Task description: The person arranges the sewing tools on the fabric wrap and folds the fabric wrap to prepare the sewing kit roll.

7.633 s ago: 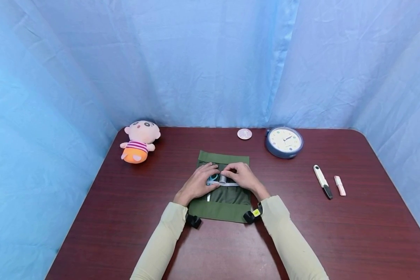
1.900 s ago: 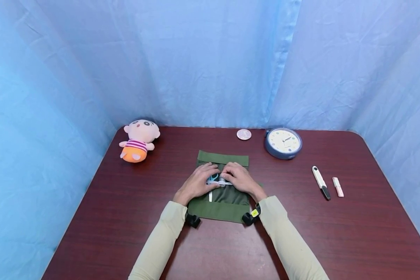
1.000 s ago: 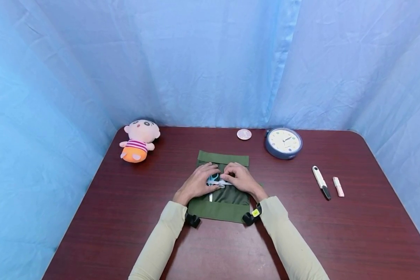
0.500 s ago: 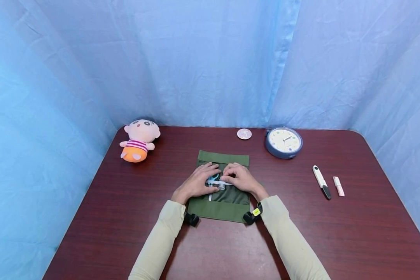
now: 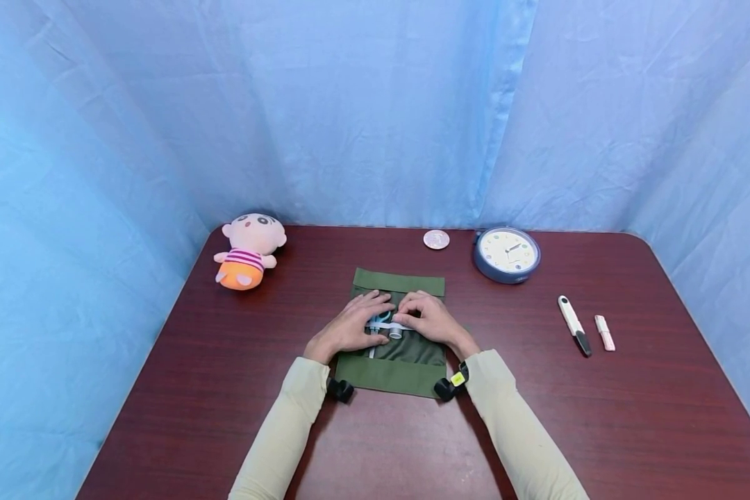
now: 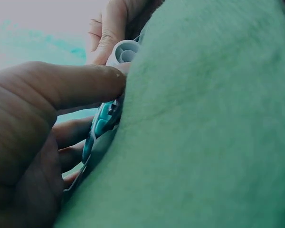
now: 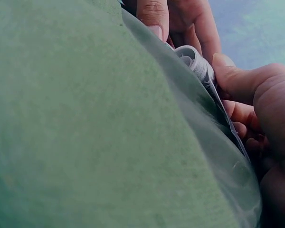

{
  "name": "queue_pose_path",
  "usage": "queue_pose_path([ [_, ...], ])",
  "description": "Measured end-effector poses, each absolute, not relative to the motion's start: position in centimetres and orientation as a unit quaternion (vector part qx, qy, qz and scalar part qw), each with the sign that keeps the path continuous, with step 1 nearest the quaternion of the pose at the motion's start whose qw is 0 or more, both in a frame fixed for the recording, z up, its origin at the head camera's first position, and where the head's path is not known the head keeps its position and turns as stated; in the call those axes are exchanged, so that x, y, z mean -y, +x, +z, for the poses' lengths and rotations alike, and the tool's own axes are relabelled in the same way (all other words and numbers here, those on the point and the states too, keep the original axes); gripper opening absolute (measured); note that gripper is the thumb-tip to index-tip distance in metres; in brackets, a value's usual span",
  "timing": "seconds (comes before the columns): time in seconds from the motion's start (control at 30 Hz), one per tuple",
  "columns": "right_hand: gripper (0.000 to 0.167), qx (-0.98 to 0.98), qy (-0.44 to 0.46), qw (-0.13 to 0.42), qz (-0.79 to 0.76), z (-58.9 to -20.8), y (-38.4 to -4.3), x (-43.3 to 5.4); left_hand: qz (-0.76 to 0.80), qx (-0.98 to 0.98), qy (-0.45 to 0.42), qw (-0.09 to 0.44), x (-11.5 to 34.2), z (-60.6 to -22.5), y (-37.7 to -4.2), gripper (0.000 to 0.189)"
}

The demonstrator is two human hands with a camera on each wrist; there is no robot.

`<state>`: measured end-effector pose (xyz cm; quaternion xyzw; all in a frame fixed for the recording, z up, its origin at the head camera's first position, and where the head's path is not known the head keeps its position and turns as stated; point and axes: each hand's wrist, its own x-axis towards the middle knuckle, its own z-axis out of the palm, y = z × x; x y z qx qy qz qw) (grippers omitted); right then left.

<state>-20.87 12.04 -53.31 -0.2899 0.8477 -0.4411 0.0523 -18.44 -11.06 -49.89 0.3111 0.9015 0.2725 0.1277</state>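
Observation:
A green fabric pouch (image 5: 392, 376) lies unfolded on the table, with a white elastic band (image 5: 406, 328) across its middle. Beneath the band sits a grey thread spool (image 5: 396, 333), its hollow end facing the person. My right hand (image 5: 432, 321) pinches the spool and band from the right, fingers curled. My left hand (image 5: 352, 325) rests over the pouch with loosely spread fingers. Its thumb (image 6: 92, 85) touches close beside the spool's near end. Partly under that hand, teal-handled scissors (image 5: 383, 317) are tucked behind the band, left of the spool.
A plush doll (image 5: 248, 251) lies at the back left of the table. Farther back are a round silvery disc (image 5: 436, 239) and a blue-rimmed clock (image 5: 507, 255). On the right lie a white-and-black utility knife (image 5: 574, 326) and a small pale pink-and-white stick (image 5: 605, 333).
Since the oldest frame, the spool has slid toward the person under the band, with the right hand's fingers following it. Lately the left hand has shifted slightly left.

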Motion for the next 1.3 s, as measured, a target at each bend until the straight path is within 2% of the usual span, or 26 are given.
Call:
queue_pose_path([
  [0.3, 0.016, -0.848, -0.290, 0.043, -0.441, -53.3, -20.9, -12.0, 0.280, -0.896, 0.310, 0.150, 11.4, -49.6, -18.4, 0.064],
  [0.67, 0.012, -0.835, -0.269, 0.046, -0.477, -52.1, -20.7, -12.3, 0.282, -0.898, 0.307, 0.144, 11.5, -49.8, -18.1, 0.065],
  [0.93, 0.009, -0.857, -0.229, -0.021, -0.462, -50.1, -20.0, -14.6, 0.266, -0.902, 0.311, 0.136, 11.4, -49.6, -18.0, 0.065],
  [1.1, 0.006, -0.864, -0.214, -0.078, -0.450, -50.1, -19.6, -16.8, 0.263, -0.903, 0.313, 0.134, 11.3, -49.5, -18.0, 0.065],
  [1.3, 0.009, -0.874, -0.169, -0.119, -0.439, -50.2, -18.9, -19.7, 0.264, -0.902, 0.317, 0.126, 11.1, -49.5, -18.1, 0.065],
])
